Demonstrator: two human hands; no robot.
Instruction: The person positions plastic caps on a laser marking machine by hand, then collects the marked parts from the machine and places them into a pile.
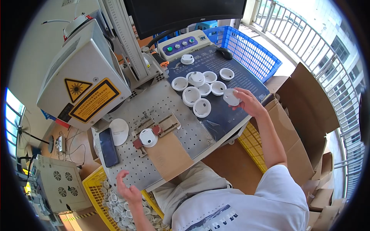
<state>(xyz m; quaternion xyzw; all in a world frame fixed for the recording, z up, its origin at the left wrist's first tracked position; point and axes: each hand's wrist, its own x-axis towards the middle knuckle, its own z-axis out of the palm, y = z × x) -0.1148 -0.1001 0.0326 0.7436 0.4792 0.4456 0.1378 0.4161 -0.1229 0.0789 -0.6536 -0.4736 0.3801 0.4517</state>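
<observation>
Perforated grey metal bench [169, 104], boxy grey laser marker [83, 73] above its left end. We note our left hand [129, 191] over the yellow plastic crate [92, 184], fingers loosely spread, empty. The round white plastic cap in the jig [148, 137] lies up-right of it and is nearer this hand. Well apart, our right hand [248, 103] pinches a second white round cap [231, 97] at the dark mat [231, 115].

My right hand [246, 102] covers the near rim of the white cap [230, 96] it pinches, so I can't see that edge. Beyond the grip, the print on the dark mat [246, 81] is too small to read, and the monitor [185, 11] is cut off at the top. Below my left hand [129, 190], the yellow crate [95, 184] runs out of the picture.
</observation>
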